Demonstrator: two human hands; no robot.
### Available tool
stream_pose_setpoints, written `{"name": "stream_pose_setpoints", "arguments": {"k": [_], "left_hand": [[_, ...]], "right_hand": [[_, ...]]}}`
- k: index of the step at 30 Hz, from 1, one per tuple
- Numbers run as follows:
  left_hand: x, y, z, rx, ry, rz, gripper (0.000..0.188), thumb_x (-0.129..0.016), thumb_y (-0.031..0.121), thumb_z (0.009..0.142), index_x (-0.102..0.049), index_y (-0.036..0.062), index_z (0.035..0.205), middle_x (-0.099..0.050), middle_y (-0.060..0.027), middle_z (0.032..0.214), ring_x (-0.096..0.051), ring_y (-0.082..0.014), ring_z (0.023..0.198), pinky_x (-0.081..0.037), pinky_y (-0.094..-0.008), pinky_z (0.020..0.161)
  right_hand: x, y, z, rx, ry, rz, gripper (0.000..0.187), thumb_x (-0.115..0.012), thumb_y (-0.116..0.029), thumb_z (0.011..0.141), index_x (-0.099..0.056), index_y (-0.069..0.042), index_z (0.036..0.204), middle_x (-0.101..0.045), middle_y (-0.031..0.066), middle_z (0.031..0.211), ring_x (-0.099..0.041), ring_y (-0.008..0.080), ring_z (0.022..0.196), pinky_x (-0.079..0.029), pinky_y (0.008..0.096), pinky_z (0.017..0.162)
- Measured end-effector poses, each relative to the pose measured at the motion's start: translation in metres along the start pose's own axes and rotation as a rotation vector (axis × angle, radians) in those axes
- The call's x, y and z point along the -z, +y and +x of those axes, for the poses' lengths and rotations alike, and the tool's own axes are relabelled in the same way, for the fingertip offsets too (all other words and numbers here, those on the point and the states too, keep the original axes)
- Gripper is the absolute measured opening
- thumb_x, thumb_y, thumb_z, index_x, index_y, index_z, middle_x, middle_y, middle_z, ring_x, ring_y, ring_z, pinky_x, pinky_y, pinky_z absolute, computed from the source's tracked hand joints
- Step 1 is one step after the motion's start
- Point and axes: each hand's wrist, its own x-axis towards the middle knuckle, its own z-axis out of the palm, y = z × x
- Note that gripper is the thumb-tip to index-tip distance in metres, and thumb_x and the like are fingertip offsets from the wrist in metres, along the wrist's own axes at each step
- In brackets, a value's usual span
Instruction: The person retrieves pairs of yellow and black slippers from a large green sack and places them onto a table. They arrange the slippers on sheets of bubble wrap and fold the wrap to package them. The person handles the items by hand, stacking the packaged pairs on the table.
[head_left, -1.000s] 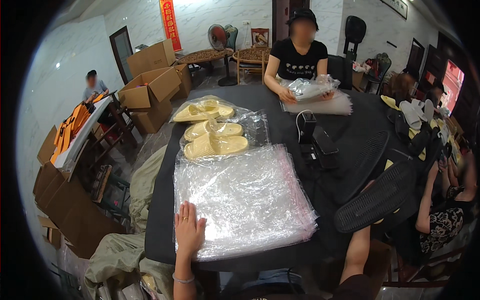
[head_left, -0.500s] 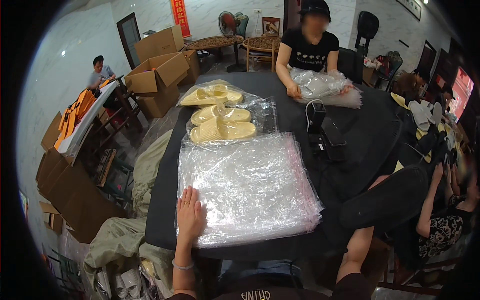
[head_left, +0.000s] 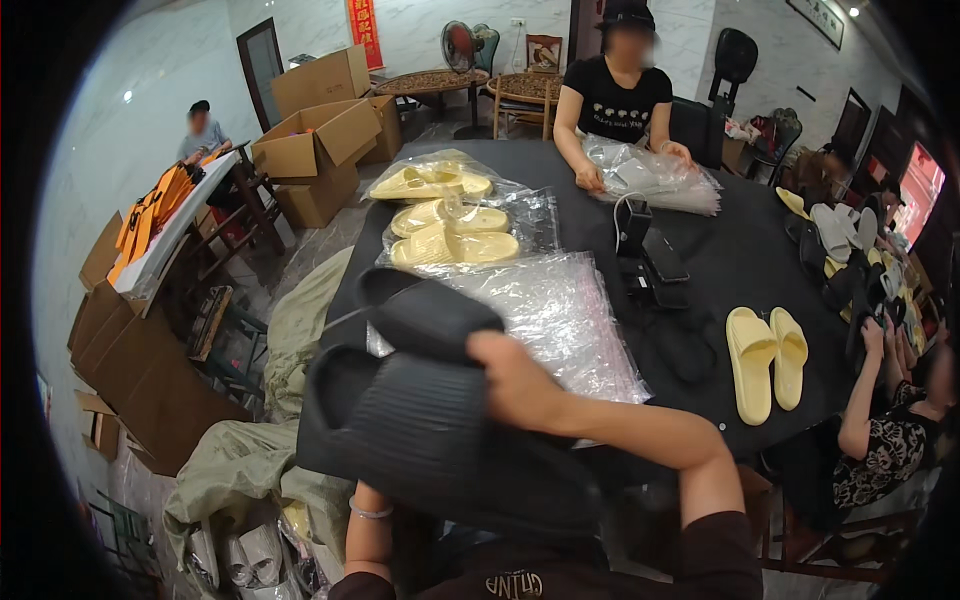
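My right hand (head_left: 520, 382) is closed on a pair of large black slippers (head_left: 415, 415), held over the near left of the table with their ribbed straps facing up. Behind them, my left hand is hidden; only its forearm (head_left: 368, 540) with a bracelet shows. Beneath the slippers lies a stack of clear plastic bags (head_left: 565, 315), partly covered. Beyond the stack, pale yellow slippers (head_left: 455, 247) lie in clear bags. To the right, an unbagged yellow pair (head_left: 752, 365) rests on the black tabletop (head_left: 660, 375).
A black device (head_left: 655, 255) with a white cable stands mid-table. Across the table a person (head_left: 615, 105) handles clear bags (head_left: 650, 175). More slippers (head_left: 835, 230) are heaped at the right, by another person's arms. Cardboard boxes (head_left: 315, 145) and a green cloth sack (head_left: 235, 465) are at the left.
My right hand has swung left with the black slippers, from the table's right side to over the bag stack. The yellow pair at the right is uncovered; my left hand is now hidden.
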Motion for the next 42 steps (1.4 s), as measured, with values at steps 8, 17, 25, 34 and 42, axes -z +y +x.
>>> {"name": "stream_pose_setpoints", "arguments": {"k": [8, 17, 25, 34, 42], "left_hand": [[-0.018, -0.017, -0.037, -0.011, 0.009, -0.176, 0.045, -0.045, 0.026, 0.09, -0.047, -0.0001, 0.127, -0.044, -0.0184, 0.134, -0.037, -0.0321, 0.128, -0.024, -0.0421, 0.108], [-0.047, -0.048, -0.027, 0.021, -0.011, -0.406, 0.045, -0.049, 0.028, 0.088, -0.051, 0.0021, 0.124, -0.049, -0.0175, 0.129, -0.041, -0.0324, 0.124, -0.025, -0.0393, 0.108], [-0.009, 0.007, 0.018, -0.139, -0.154, 0.153, 0.049, -0.048, 0.026, 0.087, -0.045, 0.0018, 0.129, -0.044, -0.016, 0.135, -0.035, -0.0304, 0.13, -0.024, -0.0417, 0.108], [-0.018, 0.009, 0.019, 0.018, -0.12, 0.155, 0.053, -0.043, 0.026, 0.092, -0.036, 0.0003, 0.137, -0.031, -0.0161, 0.145, -0.027, -0.0291, 0.136, -0.021, -0.0429, 0.11], [-0.015, 0.012, 0.02, 0.033, -0.119, 0.144, 0.052, -0.044, 0.025, 0.091, -0.037, 0.0008, 0.136, -0.031, -0.0155, 0.145, -0.026, -0.0285, 0.136, -0.02, -0.0427, 0.11]], "right_hand": [[-0.172, 0.065, 0.052, -0.045, 0.054, -0.223, 0.013, -0.056, -0.005, 0.065, -0.054, 0.0, 0.077, -0.06, 0.0185, 0.081, -0.057, 0.038, 0.083, -0.049, 0.0456, 0.07], [-0.131, 0.082, 0.03, -0.168, 0.026, -0.379, 0.016, -0.057, -0.005, 0.064, -0.053, -0.002, 0.08, -0.058, 0.0139, 0.085, -0.056, 0.0352, 0.087, -0.05, 0.045, 0.07], [-0.077, 0.118, 0.002, -0.291, 0.13, -0.547, 0.017, -0.06, -0.005, 0.065, -0.056, -0.002, 0.081, -0.06, 0.015, 0.086, -0.056, 0.0346, 0.089, -0.051, 0.0438, 0.072], [-0.058, 0.14, -0.003, -0.356, 0.294, -0.631, 0.019, -0.064, -0.01, 0.065, -0.056, -0.001, 0.08, -0.059, 0.0146, 0.09, -0.054, 0.0337, 0.095, -0.05, 0.0446, 0.075], [-0.061, 0.14, -0.005, -0.316, 0.304, -0.6, 0.02, -0.062, -0.01, 0.064, -0.056, 0.0, 0.08, -0.059, 0.0147, 0.089, -0.054, 0.0343, 0.095, -0.05, 0.0438, 0.077]]}}
